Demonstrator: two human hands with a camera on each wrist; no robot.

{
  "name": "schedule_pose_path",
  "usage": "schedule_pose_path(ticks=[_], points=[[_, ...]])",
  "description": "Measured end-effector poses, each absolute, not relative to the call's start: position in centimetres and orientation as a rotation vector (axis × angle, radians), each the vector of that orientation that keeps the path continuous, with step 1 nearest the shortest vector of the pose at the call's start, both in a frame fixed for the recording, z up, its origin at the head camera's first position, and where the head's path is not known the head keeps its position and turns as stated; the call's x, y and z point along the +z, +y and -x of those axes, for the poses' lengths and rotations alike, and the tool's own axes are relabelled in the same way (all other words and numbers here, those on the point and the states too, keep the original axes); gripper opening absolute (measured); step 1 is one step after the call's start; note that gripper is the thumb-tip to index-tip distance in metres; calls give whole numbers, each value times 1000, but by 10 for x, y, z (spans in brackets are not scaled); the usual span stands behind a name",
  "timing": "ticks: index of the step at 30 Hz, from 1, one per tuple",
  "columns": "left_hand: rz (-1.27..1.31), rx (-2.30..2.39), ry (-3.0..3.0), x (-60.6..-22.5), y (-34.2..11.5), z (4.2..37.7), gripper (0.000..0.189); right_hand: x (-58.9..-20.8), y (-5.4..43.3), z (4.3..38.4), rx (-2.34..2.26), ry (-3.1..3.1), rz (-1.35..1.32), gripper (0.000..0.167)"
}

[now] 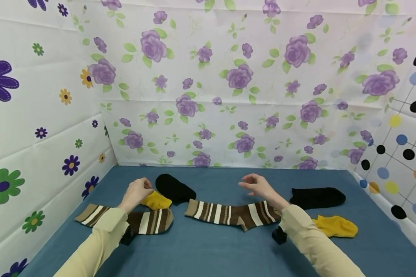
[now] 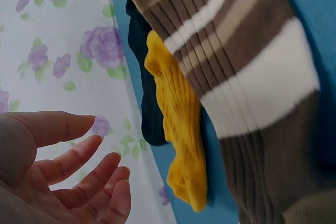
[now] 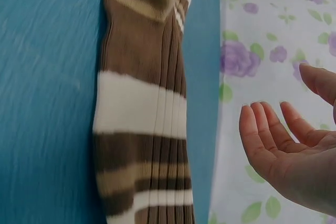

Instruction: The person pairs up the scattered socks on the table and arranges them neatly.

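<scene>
My left hand (image 1: 136, 195) hovers over the left brown-and-white striped sock (image 1: 151, 222), fingers loosely bent and holding nothing. Just past it lie a yellow sock (image 1: 156, 201) and a black sock (image 1: 174, 187). The left wrist view has this hand (image 2: 73, 174) apart from the striped sock (image 2: 262, 72). My right hand (image 1: 260, 187) is raised above the second striped sock (image 1: 225, 214), thumb and fingers spread apart with nothing between them. Beside that hand (image 3: 294, 145) in the right wrist view, the striped sock (image 3: 139, 106) lies flat. My right forearm partly covers its end.
To the right lie another black sock (image 1: 317, 197) and a second yellow sock (image 1: 339, 226), partly behind my right sleeve (image 1: 308, 234). A blue cloth (image 1: 201, 254) covers the table. Flower-printed sheets (image 1: 208, 127) stand behind it and at the left; a dotted sheet (image 1: 398, 173) is at the right.
</scene>
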State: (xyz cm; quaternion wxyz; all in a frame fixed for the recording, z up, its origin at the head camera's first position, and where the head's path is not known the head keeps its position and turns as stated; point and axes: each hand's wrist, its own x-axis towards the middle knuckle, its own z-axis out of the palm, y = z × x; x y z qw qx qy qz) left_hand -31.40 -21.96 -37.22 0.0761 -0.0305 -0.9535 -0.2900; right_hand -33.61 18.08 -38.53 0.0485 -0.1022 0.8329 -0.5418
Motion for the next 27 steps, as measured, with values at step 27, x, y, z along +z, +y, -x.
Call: schedule_pose_path(ticks=[27], points=[[61, -778, -2846, -377, -275, 307, 11, -387, 118, 331, -1755, 2359, 427, 41]])
